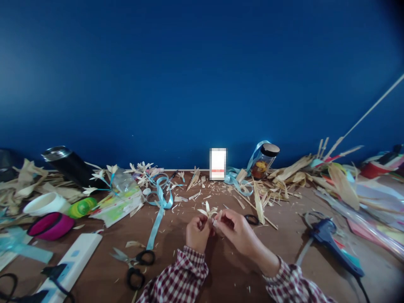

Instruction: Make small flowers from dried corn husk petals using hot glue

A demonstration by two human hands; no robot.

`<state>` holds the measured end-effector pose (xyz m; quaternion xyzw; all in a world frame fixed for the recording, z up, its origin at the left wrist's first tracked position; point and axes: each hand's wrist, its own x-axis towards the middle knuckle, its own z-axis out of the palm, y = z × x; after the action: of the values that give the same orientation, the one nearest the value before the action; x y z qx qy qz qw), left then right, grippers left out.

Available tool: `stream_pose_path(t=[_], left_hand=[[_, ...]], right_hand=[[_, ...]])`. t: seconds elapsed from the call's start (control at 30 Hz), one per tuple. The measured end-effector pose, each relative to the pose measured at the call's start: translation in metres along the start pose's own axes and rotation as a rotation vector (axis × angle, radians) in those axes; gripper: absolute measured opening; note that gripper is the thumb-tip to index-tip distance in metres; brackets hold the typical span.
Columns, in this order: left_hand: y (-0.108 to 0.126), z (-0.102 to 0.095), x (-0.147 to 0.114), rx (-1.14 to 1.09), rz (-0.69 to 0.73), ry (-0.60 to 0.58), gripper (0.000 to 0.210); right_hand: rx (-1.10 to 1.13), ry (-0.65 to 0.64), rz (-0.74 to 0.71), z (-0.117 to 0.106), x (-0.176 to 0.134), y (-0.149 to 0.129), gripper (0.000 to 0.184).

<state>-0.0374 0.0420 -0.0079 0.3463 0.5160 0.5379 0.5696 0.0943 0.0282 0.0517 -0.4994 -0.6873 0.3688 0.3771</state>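
Observation:
Near the middle of the table, my left hand [198, 233] is closed around the base of a pale flower of dried husk [207, 208]. Its pointed petals spread above my fingers. My right hand [237, 231] meets it from the right, thumb and fingertips pinched at the flower's base. A small whitish bit shows at those fingertips, too small to name. The lower part of the flower is hidden by my fingers. To the left of my left hand lie open scissors with black handles [135, 269] and a light-blue ribbon [154, 229].
A blue glue gun [334, 244] lies at right, its cord running forward. A white power strip [78, 256] with plugs sits front left. A black tumbler [71, 166], finished husk flowers [107, 179], a lidded jar [264, 162] and husk scraps [293, 172] line the blue wall.

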Motion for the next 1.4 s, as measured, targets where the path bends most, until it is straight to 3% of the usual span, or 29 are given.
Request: stream_pose_path(t=[0.17, 0.53, 0.83, 1.1, 1.4], left_hand=[[-0.004, -0.001, 0.002, -0.032, -0.086, -0.006, 0.027], [-0.005, 0.0, -0.003, -0.024, -0.098, -0.118, 0.021], [-0.004, 0.002, -0.003, -0.02, -0.113, -0.123, 0.02], [-0.007, 0.002, -0.004, 0.002, -0.056, -0.179, 0.02], [-0.011, 0.0, -0.003, 0.074, -0.019, -0.165, 0.022]], right_hand=[[0.135, 0.033, 0.051, 0.007, 0.006, 0.017, 0.014], [-0.137, 0.173, 0.051, 0.012, 0.012, 0.026, 0.014], [-0.305, 0.14, 0.063, 0.009, 0.01, 0.02, 0.017], [-0.413, 0.129, 0.066, 0.009, 0.01, 0.017, 0.016], [-0.476, 0.122, 0.054, 0.01, 0.008, 0.015, 0.012]])
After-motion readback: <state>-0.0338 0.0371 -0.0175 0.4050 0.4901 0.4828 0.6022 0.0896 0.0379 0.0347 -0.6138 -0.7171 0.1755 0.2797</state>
